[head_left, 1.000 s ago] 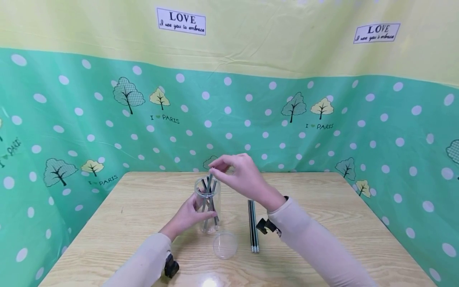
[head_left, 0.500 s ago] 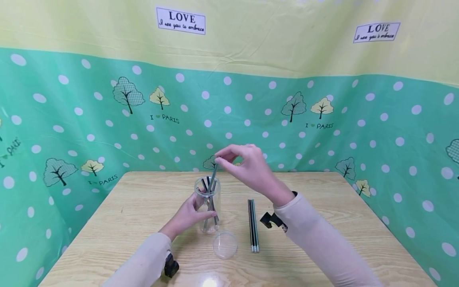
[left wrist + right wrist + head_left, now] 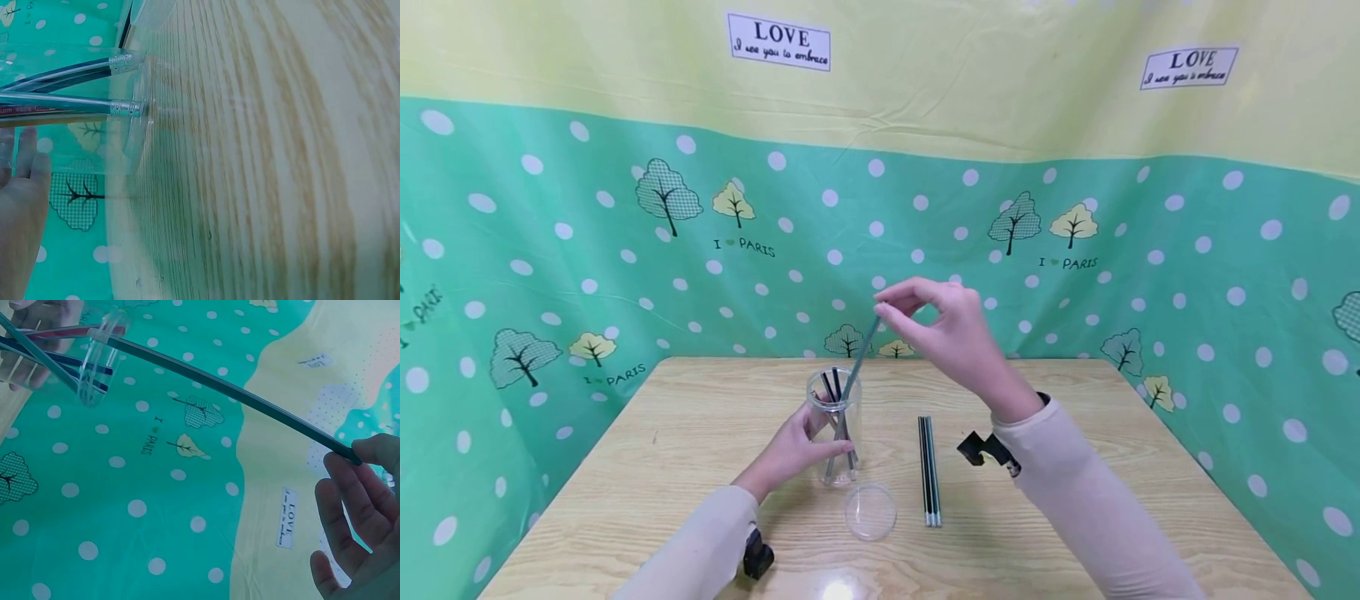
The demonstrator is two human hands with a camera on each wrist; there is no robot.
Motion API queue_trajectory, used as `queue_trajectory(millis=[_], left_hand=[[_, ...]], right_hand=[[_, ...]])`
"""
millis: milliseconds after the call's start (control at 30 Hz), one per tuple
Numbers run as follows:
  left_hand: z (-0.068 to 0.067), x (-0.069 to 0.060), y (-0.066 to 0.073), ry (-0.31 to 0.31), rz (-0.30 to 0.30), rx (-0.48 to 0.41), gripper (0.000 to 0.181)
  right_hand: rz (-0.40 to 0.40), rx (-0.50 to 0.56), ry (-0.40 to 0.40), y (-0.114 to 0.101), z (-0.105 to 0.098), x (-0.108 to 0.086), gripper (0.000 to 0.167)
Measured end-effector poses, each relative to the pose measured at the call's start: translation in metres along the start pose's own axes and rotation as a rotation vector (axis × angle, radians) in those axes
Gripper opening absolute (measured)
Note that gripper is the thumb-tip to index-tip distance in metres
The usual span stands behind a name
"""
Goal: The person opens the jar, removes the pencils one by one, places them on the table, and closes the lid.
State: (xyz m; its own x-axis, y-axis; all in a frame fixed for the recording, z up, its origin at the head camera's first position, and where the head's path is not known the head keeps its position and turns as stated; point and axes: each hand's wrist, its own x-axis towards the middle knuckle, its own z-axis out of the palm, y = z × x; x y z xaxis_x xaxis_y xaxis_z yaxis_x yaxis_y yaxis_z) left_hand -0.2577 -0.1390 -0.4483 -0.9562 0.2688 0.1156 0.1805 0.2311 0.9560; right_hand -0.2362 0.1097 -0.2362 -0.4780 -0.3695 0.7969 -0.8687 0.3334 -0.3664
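Green cloth (image 3: 917, 212) with white dots and printed trees, yellow along its top, hangs behind a pale wood-grain surface (image 3: 1037, 517). On that surface a small row of dark pencils (image 3: 929, 471) lies side by side, silver ends toward the person. Between the row and the jar (image 3: 857, 429), a little nearer the person, a clear round lid (image 3: 870, 512) lies flat. Black wrist straps and pale sleeves frame the work, the right sleeve (image 3: 1075, 492) crossing over the surface to the right of the row.

Of the hands, the left hand (image 3: 797, 442) grasps the transparent jar around its side, thumb in front, partly covering it. The right hand (image 3: 943, 325) pinches one end of a slanting pencil (image 3: 861, 358), whose lower end is at the jar's mouth. Other pencils (image 3: 837, 382) lean inside, crowding that opening.

From the right wrist, the pinched pencil's silver end shows just at the rim, and the remaining fingers are spread apart; one pencil in the jar looks reddish, which the head view does not reveal. From the left wrist, silver ends appear at the jar's base.
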Motion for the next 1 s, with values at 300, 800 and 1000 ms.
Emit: queue_trajectory(millis=[300,800,1000], left_hand=[[0.001,0.001,-0.001,0.007,0.008,0.001,0.089],[0.001,0.001,-0.002,-0.001,0.013,-0.017,0.087],[0.0,0.0,-0.002,-0.002,0.005,-0.025,0.088]], right_hand=[[-0.019,-0.011,0.062,0.001,-0.014,0.002,0.01],[0.002,-0.033,0.109,-0.002,-0.03,0.0,0.011],[0.063,-0.035,0.103,0.002,-0.035,-0.002,0.012]])
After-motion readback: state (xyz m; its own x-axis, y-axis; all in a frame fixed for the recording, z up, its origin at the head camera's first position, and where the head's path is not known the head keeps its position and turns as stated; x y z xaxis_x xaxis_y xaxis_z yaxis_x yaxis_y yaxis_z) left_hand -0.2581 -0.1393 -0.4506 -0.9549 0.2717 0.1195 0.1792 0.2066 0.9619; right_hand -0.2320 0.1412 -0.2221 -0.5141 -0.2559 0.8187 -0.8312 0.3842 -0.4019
